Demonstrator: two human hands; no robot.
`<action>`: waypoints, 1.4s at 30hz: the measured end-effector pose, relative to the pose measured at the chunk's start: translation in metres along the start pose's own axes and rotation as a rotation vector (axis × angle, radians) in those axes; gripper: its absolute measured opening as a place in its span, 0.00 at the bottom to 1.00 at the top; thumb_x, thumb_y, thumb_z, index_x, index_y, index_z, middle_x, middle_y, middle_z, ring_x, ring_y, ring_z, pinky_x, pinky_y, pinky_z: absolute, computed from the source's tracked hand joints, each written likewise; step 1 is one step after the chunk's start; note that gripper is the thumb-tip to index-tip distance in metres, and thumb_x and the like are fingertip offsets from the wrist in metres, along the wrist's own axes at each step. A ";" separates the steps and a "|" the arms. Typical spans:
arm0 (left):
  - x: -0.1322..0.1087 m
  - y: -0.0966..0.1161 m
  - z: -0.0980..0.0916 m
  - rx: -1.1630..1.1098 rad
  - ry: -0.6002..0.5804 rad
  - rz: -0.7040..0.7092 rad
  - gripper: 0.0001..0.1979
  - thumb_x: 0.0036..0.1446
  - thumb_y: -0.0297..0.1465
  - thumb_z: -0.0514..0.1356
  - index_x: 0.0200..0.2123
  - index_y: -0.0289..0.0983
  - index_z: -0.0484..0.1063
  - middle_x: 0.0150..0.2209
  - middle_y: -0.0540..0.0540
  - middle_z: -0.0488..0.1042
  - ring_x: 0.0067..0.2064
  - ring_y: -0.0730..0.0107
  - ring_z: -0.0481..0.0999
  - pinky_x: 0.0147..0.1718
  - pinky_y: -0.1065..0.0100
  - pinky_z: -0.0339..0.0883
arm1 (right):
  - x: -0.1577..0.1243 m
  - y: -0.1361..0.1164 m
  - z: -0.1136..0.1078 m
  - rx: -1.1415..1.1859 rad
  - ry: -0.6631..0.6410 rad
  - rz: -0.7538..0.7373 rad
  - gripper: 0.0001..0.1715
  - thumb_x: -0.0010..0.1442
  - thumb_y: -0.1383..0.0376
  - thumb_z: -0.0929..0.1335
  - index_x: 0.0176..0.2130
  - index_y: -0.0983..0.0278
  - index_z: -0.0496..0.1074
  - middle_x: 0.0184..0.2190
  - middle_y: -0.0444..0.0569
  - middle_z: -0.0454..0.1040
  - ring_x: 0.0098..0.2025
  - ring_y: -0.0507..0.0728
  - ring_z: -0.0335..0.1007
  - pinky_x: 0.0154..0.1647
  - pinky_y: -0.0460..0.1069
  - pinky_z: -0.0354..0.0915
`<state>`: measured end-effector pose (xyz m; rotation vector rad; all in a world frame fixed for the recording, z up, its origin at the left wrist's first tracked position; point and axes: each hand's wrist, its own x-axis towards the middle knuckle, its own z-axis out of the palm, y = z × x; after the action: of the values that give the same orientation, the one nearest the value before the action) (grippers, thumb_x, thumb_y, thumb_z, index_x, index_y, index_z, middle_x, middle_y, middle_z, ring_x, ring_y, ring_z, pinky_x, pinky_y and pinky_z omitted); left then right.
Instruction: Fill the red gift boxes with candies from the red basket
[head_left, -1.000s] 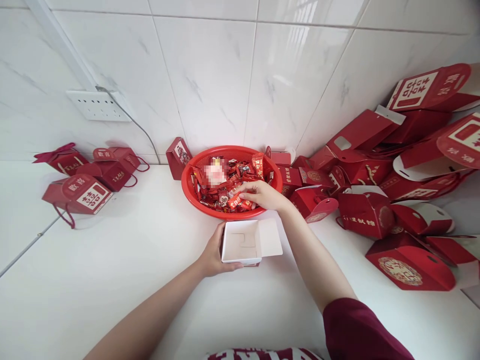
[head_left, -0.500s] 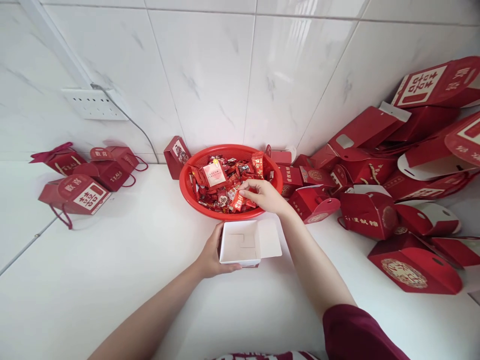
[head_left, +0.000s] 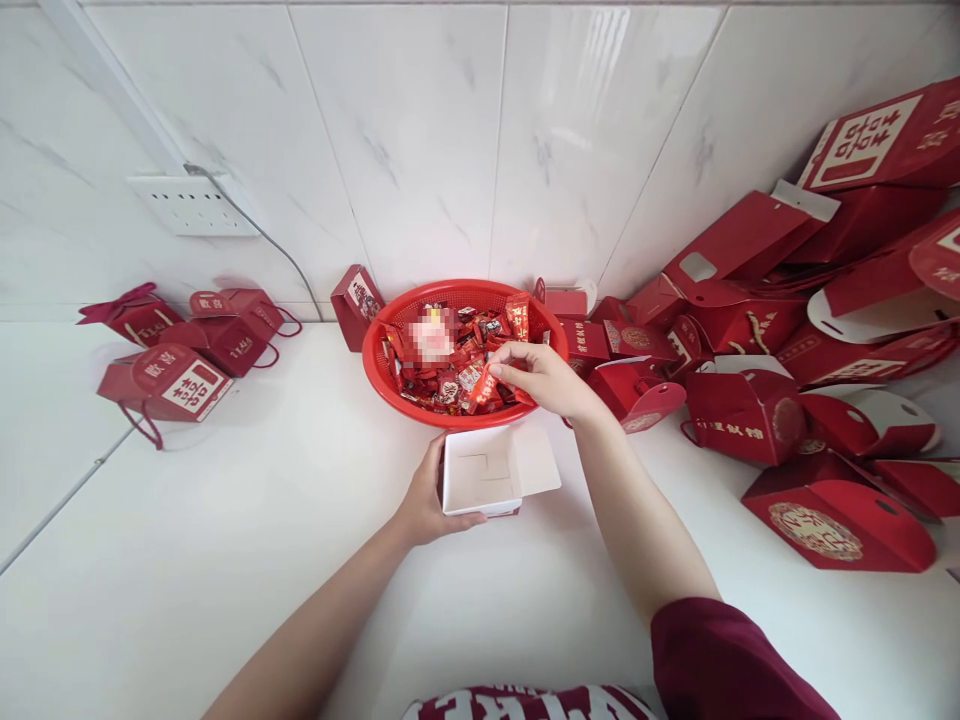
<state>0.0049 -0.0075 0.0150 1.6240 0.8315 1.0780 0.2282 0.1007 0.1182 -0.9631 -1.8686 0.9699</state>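
My left hand [head_left: 433,502] is wrapped round the left side of a small carton box [head_left: 480,475], white inside, its lid flap folded out to the right. The box's inside is bare. Over the right part of a red plastic basket [head_left: 390,395], my right hand [head_left: 536,377] pinches a red wrapped candy [head_left: 480,388] between thumb and fingertips. Many more candies in red wrappers [head_left: 469,350] fill the basket, and a blurred pale packet [head_left: 433,336] lies on top of them at the left. The basket stands just beyond the box.
Red gift boxes [head_left: 739,405] are piled along the right side, some with lids up. More gift boxes [head_left: 169,383] with cord handles sit at the left, and a single red box [head_left: 358,308] stands by the basket. A socket strip [head_left: 191,207] with a grey cable is on the tiled wall.
My right hand has drawn slightly back, and the red candy at its fingertips is tilted up more. My left hand keeps its hold on the box. The view has shifted a little.
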 end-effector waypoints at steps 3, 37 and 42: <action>0.001 0.000 0.001 -0.033 -0.011 -0.026 0.51 0.42 0.39 0.74 0.64 0.40 0.52 0.62 0.34 0.63 0.62 0.41 0.65 0.59 0.43 0.61 | -0.008 -0.015 -0.009 0.128 -0.268 -0.025 0.12 0.63 0.57 0.68 0.39 0.63 0.76 0.39 0.48 0.78 0.42 0.56 0.74 0.46 0.50 0.68; 0.003 0.002 -0.003 0.009 -0.043 -0.012 0.52 0.43 0.40 0.74 0.65 0.40 0.49 0.62 0.35 0.63 0.63 0.42 0.64 0.60 0.44 0.61 | 0.092 0.035 0.057 -0.561 -0.511 0.124 0.20 0.50 0.70 0.76 0.45 0.66 0.77 0.35 0.52 0.80 0.37 0.59 0.76 0.36 0.47 0.66; 0.002 0.002 -0.002 0.020 -0.018 -0.005 0.52 0.42 0.42 0.74 0.65 0.40 0.51 0.61 0.36 0.63 0.63 0.42 0.64 0.61 0.43 0.61 | 0.080 0.019 0.048 -0.434 -0.437 0.076 0.07 0.52 0.72 0.75 0.35 0.66 0.80 0.29 0.46 0.79 0.31 0.55 0.74 0.36 0.47 0.66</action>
<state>0.0041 -0.0052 0.0179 1.6449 0.8368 1.0530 0.1598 0.1659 0.1072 -1.1449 -2.4961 0.8853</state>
